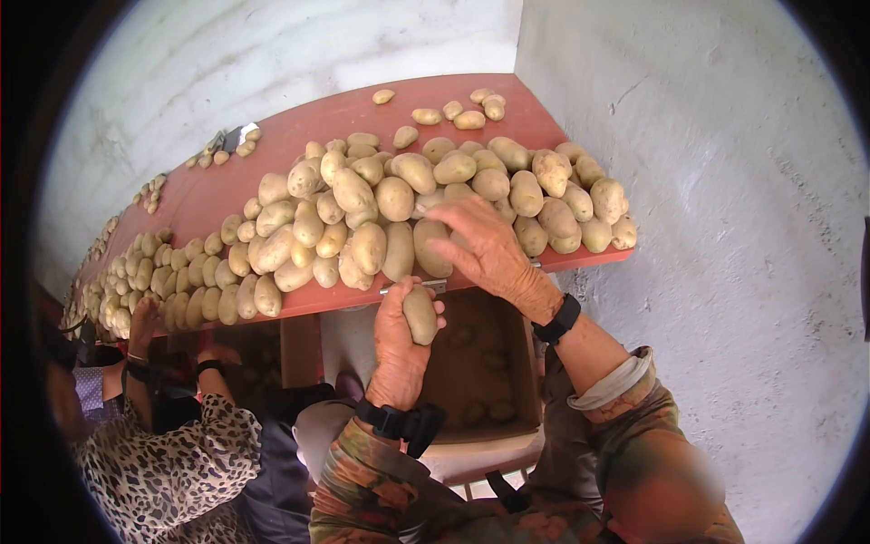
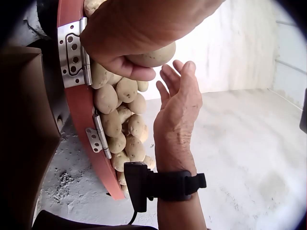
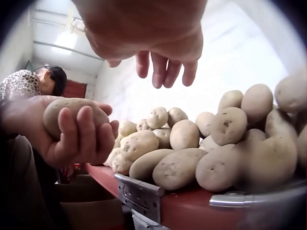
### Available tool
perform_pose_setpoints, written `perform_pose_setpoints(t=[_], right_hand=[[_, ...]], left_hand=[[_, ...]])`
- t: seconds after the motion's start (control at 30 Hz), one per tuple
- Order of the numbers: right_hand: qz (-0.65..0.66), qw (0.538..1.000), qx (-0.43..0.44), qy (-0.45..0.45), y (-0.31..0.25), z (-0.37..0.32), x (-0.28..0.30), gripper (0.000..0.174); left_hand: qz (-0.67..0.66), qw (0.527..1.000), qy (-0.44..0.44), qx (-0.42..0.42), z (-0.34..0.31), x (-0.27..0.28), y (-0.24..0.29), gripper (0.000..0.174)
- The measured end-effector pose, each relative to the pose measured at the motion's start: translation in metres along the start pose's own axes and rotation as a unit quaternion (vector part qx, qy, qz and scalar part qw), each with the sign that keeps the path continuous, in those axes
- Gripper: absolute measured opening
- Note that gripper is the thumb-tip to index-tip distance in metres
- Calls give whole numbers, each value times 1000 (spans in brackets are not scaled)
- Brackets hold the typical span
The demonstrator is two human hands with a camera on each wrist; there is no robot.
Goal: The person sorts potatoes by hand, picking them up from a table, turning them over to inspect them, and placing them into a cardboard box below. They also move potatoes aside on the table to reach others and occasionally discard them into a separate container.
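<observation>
My left hand (image 1: 400, 337) grips a potato (image 1: 420, 315) just in front of the table's near edge, fingers curled round it in the right wrist view. Above the front of the potato pile (image 1: 372, 195) hovers my right hand (image 1: 492, 249), its fingers spread and loosely bent with nothing held. The right wrist view has those fingers (image 3: 165, 72) hanging over the potatoes (image 3: 180, 168), with a gap below them. From the left wrist, the held potato (image 2: 154, 55) shows partly behind the left hand, and the right hand (image 2: 180, 105) is beside it.
The red table (image 1: 299, 136) carries the heap, with a few loose potatoes (image 1: 470, 120) toward the back. Metal hinges (image 3: 139, 194) sit on its front edge. Below stands a cardboard box (image 1: 480, 363) with potatoes inside. A person in a leopard-print top (image 1: 172, 462) works at the left. A wall (image 1: 707, 181) rises right.
</observation>
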State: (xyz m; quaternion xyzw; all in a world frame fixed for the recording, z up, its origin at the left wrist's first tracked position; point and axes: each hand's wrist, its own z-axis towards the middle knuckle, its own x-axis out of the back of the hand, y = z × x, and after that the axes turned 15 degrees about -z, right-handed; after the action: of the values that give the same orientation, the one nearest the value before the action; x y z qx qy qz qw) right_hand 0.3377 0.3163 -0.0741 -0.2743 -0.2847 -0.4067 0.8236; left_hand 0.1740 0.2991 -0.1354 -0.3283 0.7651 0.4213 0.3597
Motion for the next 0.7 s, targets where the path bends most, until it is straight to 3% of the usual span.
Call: perform_pose_setpoints(t=[0.17,0.27,0.5,0.7], right_hand=[[-139,984,-21,107,32,9,-6,34],[-200,972,-43,118,47,17,-8,41],[-244,962,-73,102,68,33,-17,47],[-220,970,-93,39,70,38,-23,40]], left_hand=[[10,1000,11,7,-1,3,-7,23],[18,1000,8,12,-4,2,-10,23],[53,998,21,4,-6,4,-12,24],[92,995,35,3,-5,5,-18,25]])
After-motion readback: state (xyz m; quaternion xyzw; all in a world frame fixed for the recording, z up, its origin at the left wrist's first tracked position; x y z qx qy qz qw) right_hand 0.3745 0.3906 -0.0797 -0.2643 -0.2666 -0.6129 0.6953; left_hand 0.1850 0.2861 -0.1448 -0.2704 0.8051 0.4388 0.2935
